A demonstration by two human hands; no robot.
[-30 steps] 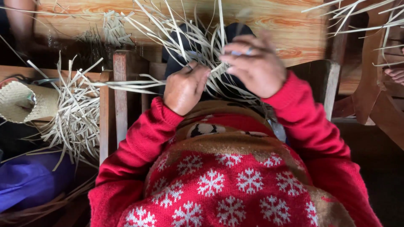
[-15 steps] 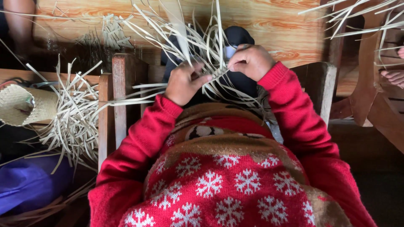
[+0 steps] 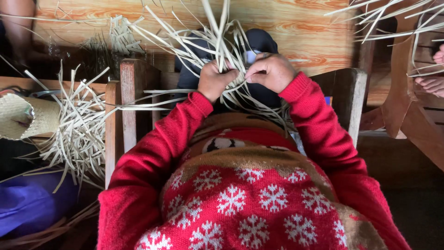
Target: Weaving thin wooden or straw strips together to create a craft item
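We've got both hands, L (image 3: 216,79) & R (image 3: 272,71), pinched on pale straw strips (image 3: 222,34) above the wooden chair (image 3: 135,92). Weave looks early: most ends loose. Finished woven piece (image 3: 18,115) sits left of chair.

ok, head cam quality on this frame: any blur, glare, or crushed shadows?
Head view: both the left hand and right hand read sharp on the pale straw strips, no motion smear. Soft, even light, with mild sheen on the orange wooden floor but no blown glare. Shadows go near black at lower right and under the wooden chair arm. The purple cloth at the left edge is soft.
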